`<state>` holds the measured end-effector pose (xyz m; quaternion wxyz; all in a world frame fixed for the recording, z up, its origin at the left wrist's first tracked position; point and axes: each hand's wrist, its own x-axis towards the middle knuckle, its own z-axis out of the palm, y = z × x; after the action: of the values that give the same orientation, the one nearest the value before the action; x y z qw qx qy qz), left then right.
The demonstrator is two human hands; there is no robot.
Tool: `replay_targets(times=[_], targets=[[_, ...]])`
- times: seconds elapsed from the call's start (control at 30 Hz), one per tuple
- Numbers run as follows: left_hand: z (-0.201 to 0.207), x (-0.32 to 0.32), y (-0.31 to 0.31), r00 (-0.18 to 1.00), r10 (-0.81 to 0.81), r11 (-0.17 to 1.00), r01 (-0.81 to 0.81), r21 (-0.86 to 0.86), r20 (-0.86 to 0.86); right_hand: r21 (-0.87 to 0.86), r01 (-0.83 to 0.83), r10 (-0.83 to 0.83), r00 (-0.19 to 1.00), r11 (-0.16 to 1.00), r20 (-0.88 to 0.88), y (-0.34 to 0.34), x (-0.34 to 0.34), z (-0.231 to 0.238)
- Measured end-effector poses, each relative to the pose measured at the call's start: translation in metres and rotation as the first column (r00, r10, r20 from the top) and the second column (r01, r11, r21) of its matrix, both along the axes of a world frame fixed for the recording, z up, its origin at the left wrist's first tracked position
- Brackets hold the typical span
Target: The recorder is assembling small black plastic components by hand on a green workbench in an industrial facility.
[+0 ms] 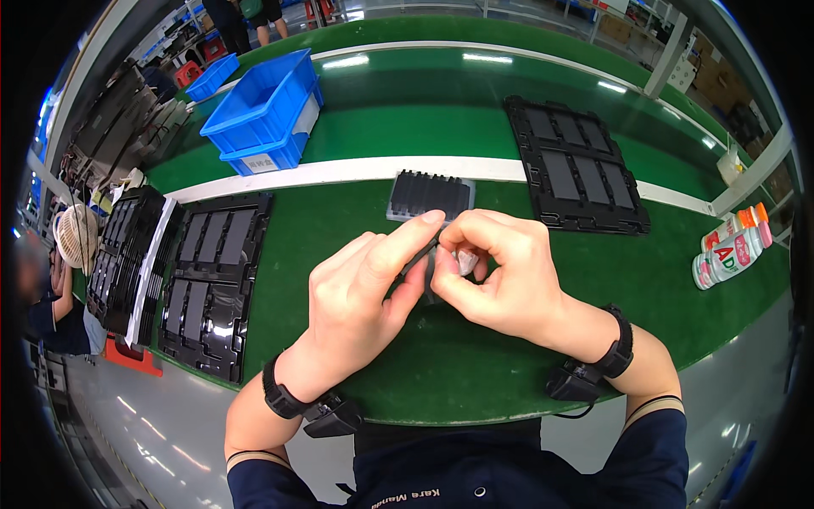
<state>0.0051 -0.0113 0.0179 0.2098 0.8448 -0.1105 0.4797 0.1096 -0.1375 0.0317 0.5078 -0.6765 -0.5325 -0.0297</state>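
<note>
Over the middle of the green table (475,373), we bring both hands together, forearms slanting inward from below. Our left hand (349,284) pinches a thin dark strip (415,259) between thumb and forefinger, its knuckles turned outward. Our right hand (513,267) is curled around a pale crumpled piece (466,261), thumb and forefinger drawn close at the strip's upper end; whether they grip it too, we cannot tell. Just beyond lies a clear case (396,209) of black strips (431,193). Black trays flank us left (212,280) and right (585,178), with blue bins (263,114) farther off.
</note>
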Motion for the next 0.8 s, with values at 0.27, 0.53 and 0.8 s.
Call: replay_targets(times=[0.27,0.53,0.8], targets=[[0.002,-0.002,-0.001,0.997,-0.005,1.000,0.003,-0.021,-0.074,0.040,-0.029,0.022,0.986,0.999,0.162,0.000,-0.002,-0.006],[0.000,-0.005,-0.002,0.994,-0.025,0.999,0.020,-0.045,-0.103,0.086,-0.015,-0.007,0.969,0.996,0.245,0.000,-0.004,-0.011],[0.011,-0.009,0.000,0.898,-0.339,0.758,0.084,-0.647,-0.280,-0.012,-0.378,0.379,0.926,0.926,0.011,-0.008,-0.004,0.006]])
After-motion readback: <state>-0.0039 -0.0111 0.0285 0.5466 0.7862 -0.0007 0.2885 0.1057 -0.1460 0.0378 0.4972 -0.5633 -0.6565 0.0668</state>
